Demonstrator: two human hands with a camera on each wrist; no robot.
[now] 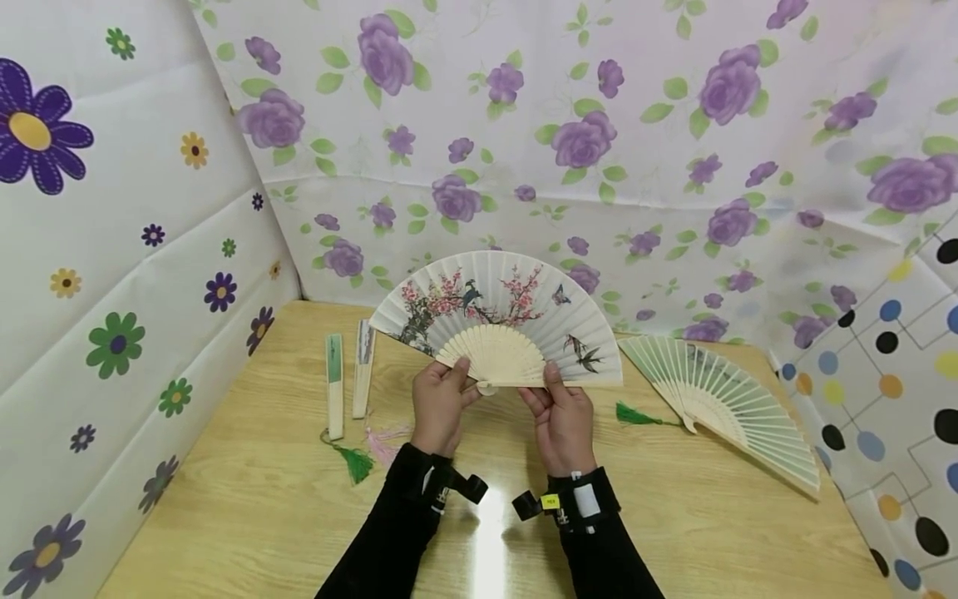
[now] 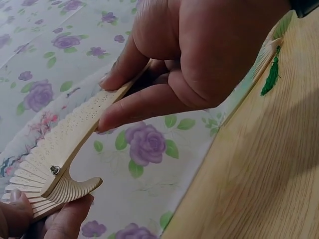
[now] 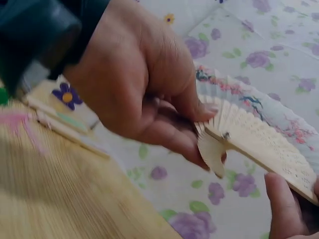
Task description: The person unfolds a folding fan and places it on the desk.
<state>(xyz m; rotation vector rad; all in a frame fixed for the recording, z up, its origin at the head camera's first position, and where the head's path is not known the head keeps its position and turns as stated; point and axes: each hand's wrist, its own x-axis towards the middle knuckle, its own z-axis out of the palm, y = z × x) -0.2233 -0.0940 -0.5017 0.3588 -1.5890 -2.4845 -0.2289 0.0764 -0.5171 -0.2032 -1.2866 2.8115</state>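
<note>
Here, left hand and right hand pinching open fan, above table

Open fan between folded fans, spread fan.

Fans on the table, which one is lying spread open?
The green-tasselled fan at the right; the two by the left wall lie folded shut.

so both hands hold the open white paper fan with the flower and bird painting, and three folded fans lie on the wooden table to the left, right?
Not quite: two folded fans lie on the wooden table to the left, not three, as the head view shows. The rest holds: the left hand and the right hand both hold the open white paper fan with the flower and bird painting.
</note>
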